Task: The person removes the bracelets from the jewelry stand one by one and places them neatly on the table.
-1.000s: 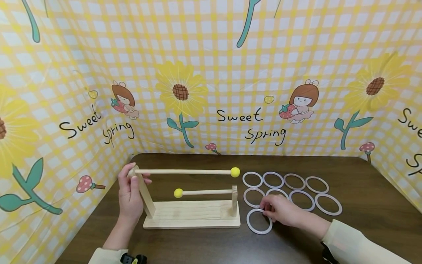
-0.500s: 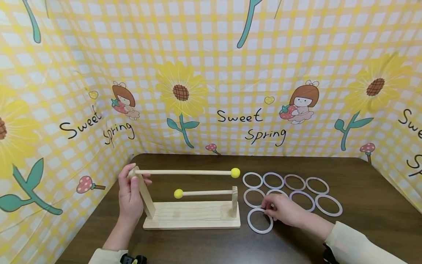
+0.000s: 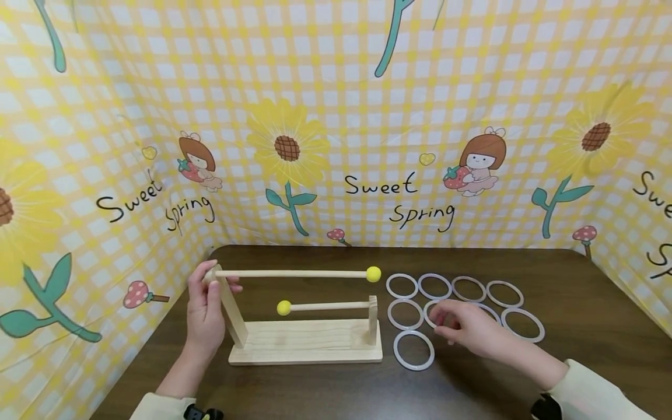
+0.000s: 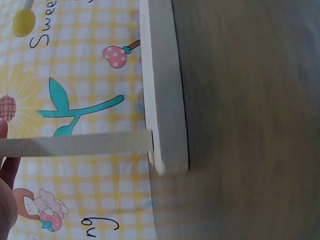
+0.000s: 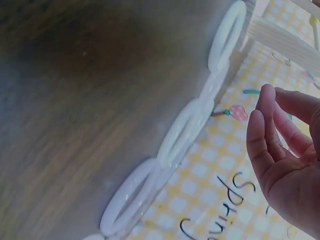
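Observation:
My left hand (image 3: 205, 318) grips the top of the tall post (image 3: 234, 315) of a wooden stand, whose base (image 3: 304, 341) lies flat on the table. From that post a long rod (image 3: 294, 273) with a yellow ball (image 3: 373, 274) on its end points right. A shorter rod (image 3: 331, 306) points left from the short post (image 3: 373, 321), also ball-tipped. My right hand (image 3: 472, 329) hovers over the pale rings with loosely bent fingers, holding nothing, as the right wrist view confirms. One ring (image 3: 396, 350) lies alone in front, just right of the base.
Several more rings lie flat in two rows behind it, among them one ring (image 3: 389, 315) at the left and another (image 3: 542, 329) at the right. My right hand partly covers some. A yellow checked cloth (image 3: 336, 116) hangs around the back and sides of the dark table (image 3: 593, 303).
My right hand has left the front ring's edge and moved right and slightly up, its fingers loosening. The front ring stays on the table. My left hand keeps its grip on the post.

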A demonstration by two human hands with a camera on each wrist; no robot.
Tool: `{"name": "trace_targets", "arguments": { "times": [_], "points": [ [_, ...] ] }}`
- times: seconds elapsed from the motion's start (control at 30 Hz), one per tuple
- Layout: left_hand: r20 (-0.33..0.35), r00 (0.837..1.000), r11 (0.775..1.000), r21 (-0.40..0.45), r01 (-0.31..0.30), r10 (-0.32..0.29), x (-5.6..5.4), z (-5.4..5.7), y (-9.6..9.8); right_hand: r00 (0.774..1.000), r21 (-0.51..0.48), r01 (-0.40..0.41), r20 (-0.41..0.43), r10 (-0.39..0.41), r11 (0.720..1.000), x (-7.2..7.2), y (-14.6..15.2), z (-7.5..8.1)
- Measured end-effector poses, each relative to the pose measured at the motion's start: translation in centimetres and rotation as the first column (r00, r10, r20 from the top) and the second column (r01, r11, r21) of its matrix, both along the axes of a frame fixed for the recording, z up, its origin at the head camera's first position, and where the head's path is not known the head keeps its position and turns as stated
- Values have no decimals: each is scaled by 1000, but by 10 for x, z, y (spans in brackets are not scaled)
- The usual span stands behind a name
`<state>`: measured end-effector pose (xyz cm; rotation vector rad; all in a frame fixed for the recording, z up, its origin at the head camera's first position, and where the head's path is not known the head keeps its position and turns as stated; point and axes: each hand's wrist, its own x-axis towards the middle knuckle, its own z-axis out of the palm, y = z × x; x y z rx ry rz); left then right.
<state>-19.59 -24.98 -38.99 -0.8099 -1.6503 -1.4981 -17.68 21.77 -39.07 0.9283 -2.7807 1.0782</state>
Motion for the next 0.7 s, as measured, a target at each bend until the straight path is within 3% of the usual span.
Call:
{"name": "trace_targets", "arguments": {
  "times": [0.23,0.33,0.47,0.63,0.7],
  "points": [
    [36,999,995,-89,35,-32,2,3,-10,997,-12,47,-54,-48,999,8,26,7],
    [95,994,980,-194,-41,60,7,9,-18,992,15,98,-84,-97,995,12,37,12],
    [148,962,906,-393,-157,231,17,21,-31,977,39,175,-134,-168,984,17,51,18],
    [215,913,823,-537,-188,348,26,39,-44,943,123,275,-227,-243,954,21,70,25],
    [225,891,773,-606,-188,393,29,46,-49,928,177,324,-248,-277,929,22,76,29]
  ]
}}
